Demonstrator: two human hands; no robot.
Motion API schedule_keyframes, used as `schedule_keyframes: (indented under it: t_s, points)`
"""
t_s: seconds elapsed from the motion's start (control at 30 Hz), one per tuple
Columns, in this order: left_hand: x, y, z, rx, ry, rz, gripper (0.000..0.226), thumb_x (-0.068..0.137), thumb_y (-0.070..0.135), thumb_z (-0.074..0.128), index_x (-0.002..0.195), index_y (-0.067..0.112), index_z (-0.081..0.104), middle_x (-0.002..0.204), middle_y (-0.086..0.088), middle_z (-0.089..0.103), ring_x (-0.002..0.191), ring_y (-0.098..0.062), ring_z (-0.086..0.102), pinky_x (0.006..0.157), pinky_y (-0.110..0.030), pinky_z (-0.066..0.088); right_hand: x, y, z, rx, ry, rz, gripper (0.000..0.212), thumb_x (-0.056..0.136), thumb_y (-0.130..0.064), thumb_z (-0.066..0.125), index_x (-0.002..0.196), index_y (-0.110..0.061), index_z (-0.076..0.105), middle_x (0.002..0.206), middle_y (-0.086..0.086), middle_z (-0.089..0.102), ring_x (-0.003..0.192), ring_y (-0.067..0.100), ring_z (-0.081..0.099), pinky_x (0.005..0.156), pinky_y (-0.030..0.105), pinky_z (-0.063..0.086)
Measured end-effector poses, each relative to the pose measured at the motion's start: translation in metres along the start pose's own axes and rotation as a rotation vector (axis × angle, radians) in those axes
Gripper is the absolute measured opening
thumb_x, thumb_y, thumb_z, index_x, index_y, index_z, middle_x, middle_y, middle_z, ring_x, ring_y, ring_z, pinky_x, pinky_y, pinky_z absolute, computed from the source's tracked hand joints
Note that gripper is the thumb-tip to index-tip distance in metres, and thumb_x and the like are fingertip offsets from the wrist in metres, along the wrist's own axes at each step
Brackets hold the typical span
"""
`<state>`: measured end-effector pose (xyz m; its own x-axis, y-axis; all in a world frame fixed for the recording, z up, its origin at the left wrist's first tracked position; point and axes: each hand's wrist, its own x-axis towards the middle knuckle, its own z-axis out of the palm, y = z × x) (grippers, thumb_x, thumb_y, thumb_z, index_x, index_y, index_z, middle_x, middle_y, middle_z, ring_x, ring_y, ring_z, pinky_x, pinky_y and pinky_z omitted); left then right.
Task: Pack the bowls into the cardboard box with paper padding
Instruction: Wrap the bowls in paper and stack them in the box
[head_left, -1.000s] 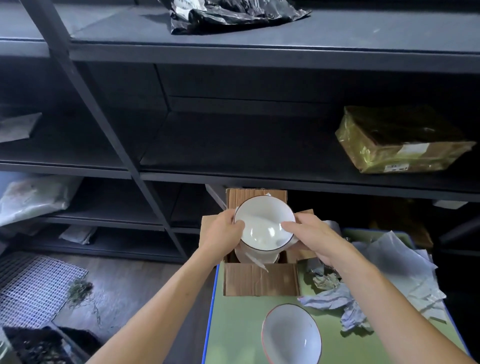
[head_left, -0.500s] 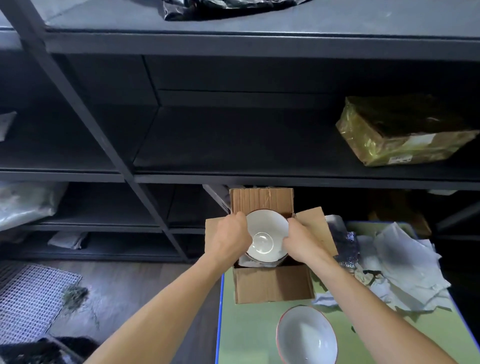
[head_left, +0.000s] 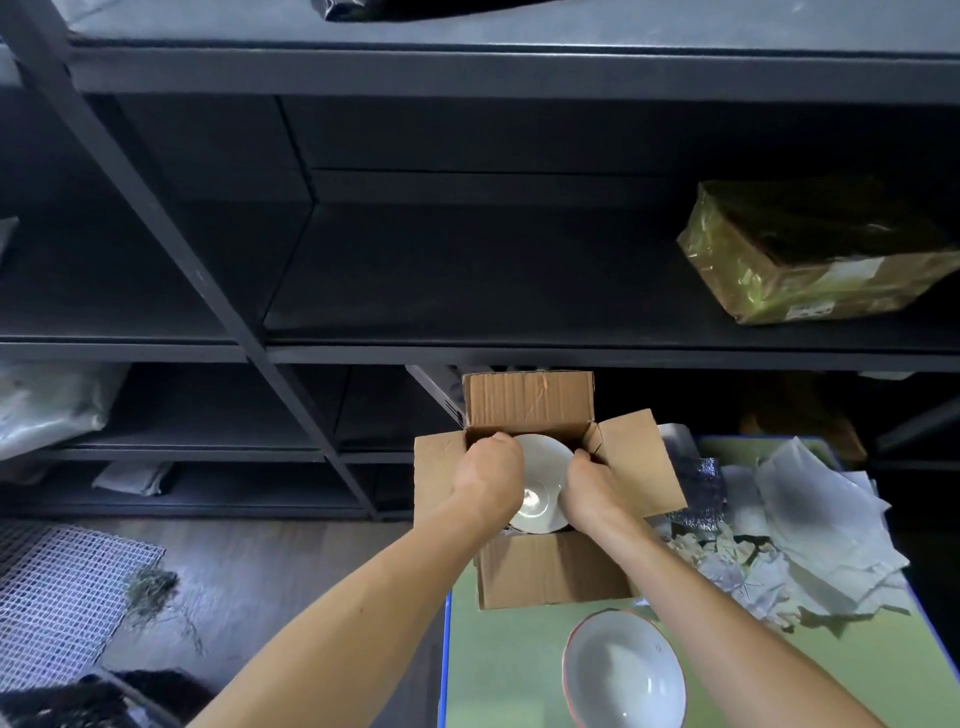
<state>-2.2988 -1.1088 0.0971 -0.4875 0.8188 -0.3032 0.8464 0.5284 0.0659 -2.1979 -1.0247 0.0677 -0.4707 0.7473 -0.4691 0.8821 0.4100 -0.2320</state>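
While the left grip and right grip clamp opposite sides of the bowl, it sits low inside the box. Released unevenly, it could tip and knock the wall; padding beneath is hidden, so chipping seems possible.

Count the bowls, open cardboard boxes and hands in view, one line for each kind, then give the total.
Bowls: 2, the held bowl and the loose bowl
Cardboard box: 1
Hands: 2, left hand and right hand
Total: 5
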Motion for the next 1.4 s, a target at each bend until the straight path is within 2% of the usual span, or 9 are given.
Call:
schedule_keyframes:
  t_s: [0.1, 0.2, 0.47, 0.67, 1.0, 1.1, 1.17, 1.23, 1.4]
  points:
    - [0.011, 0.001, 0.011, -0.032, -0.055, -0.014, 0.035, 0.095, 0.003, 0.055, 0.130, 0.002, 0.049, 0.125, -0.012, 0.063, 0.111, -0.026, 0.064, 0.088, -0.031, 0.053, -0.004, -0.003, 0.004, -0.047, 0.073, 0.000, 0.056, 0.098, -0.006, 0.046, 0.147, 0.006, 0.024, 0.138, 0.021, 0.050, 0.126, 0.033, 0.052, 0.093, 0.035, 0.043]
    - [0.019, 0.002, 0.013, -0.056, -0.119, -0.025, 0.040, 0.093, 0.003, 0.057, 0.132, -0.001, 0.046, 0.128, -0.015, 0.060, 0.116, -0.029, 0.062, 0.091, -0.034, 0.052, -0.006, -0.002, 0.009, -0.098, 0.086, -0.025, 0.068, 0.097, -0.007, 0.049, 0.151, 0.009, 0.012, 0.142, 0.022, 0.048, 0.128, 0.032, 0.053, 0.096, 0.033, 0.043]
    - [0.027, 0.004, 0.022, 0.034, -0.161, -0.003, 0.053, 0.097, 0.007, 0.056, 0.143, -0.004, 0.034, 0.140, -0.016, 0.052, 0.127, -0.030, 0.054, 0.100, -0.035, 0.047, -0.005, 0.000, 0.018, -0.186, 0.105, -0.059, 0.069, 0.093, -0.005, 0.052, 0.150, 0.009, 0.015, 0.139, 0.022, 0.048, 0.125, 0.031, 0.054, 0.098, 0.031, 0.044]
    - [0.027, 0.001, 0.027, -0.038, -0.104, -0.021, 0.062, 0.093, 0.006, 0.059, 0.146, -0.003, 0.028, 0.136, -0.018, 0.053, 0.121, -0.029, 0.057, 0.095, -0.034, 0.050, -0.005, 0.003, 0.018, -0.185, 0.100, -0.068, 0.068, 0.094, -0.001, 0.049, 0.152, 0.006, 0.014, 0.139, 0.023, 0.047, 0.123, 0.032, 0.055, 0.097, 0.034, 0.045]
    - [0.026, 0.003, 0.032, 0.035, -0.121, -0.001, 0.077, 0.091, 0.011, 0.066, 0.150, -0.006, 0.020, 0.138, -0.016, 0.052, 0.121, -0.029, 0.058, 0.094, -0.033, 0.051, -0.003, 0.000, 0.014, -0.216, 0.061, -0.055, 0.069, 0.094, -0.002, 0.052, 0.152, 0.006, 0.015, 0.141, 0.023, 0.048, 0.127, 0.033, 0.053, 0.101, 0.035, 0.045]
    - [0.023, -0.001, 0.025, 0.163, -0.098, 0.088, 0.058, 0.095, 0.008, 0.059, 0.145, -0.006, 0.032, 0.136, -0.016, 0.055, 0.120, -0.028, 0.059, 0.091, -0.032, 0.050, -0.005, 0.003, 0.011, -0.228, 0.064, -0.077, 0.069, 0.094, -0.002, 0.051, 0.152, 0.004, 0.015, 0.140, 0.021, 0.049, 0.126, 0.032, 0.054, 0.098, 0.034, 0.045]
    - [0.023, -0.007, 0.017, 0.227, -0.064, 0.159, 0.037, 0.096, 0.003, 0.050, 0.133, 0.001, 0.048, 0.129, -0.013, 0.060, 0.115, -0.028, 0.062, 0.088, -0.032, 0.050, -0.008, 0.007, 0.010, -0.234, 0.064, -0.109, 0.071, 0.093, -0.003, 0.054, 0.153, 0.001, 0.016, 0.138, 0.020, 0.050, 0.123, 0.033, 0.055, 0.095, 0.035, 0.046]
    - [0.023, -0.015, 0.013, 0.253, -0.023, 0.212, 0.030, 0.093, 0.002, 0.052, 0.122, 0.008, 0.058, 0.122, -0.009, 0.064, 0.110, -0.028, 0.062, 0.087, -0.035, 0.051, -0.012, 0.010, 0.008, -0.228, 0.054, -0.123, 0.072, 0.092, -0.005, 0.056, 0.153, -0.002, 0.019, 0.136, 0.019, 0.051, 0.123, 0.033, 0.055, 0.094, 0.036, 0.046]
    - [0.017, -0.030, 0.026, 0.372, 0.044, 0.284, 0.020, 0.088, 0.021, 0.062, 0.107, 0.016, 0.060, 0.100, -0.001, 0.068, 0.098, -0.024, 0.060, 0.105, -0.035, 0.031, -0.014, 0.011, 0.004, -0.184, 0.055, -0.126, 0.057, 0.091, -0.004, 0.056, 0.144, -0.001, 0.034, 0.133, 0.019, 0.053, 0.121, 0.033, 0.055, 0.090, 0.035, 0.046]
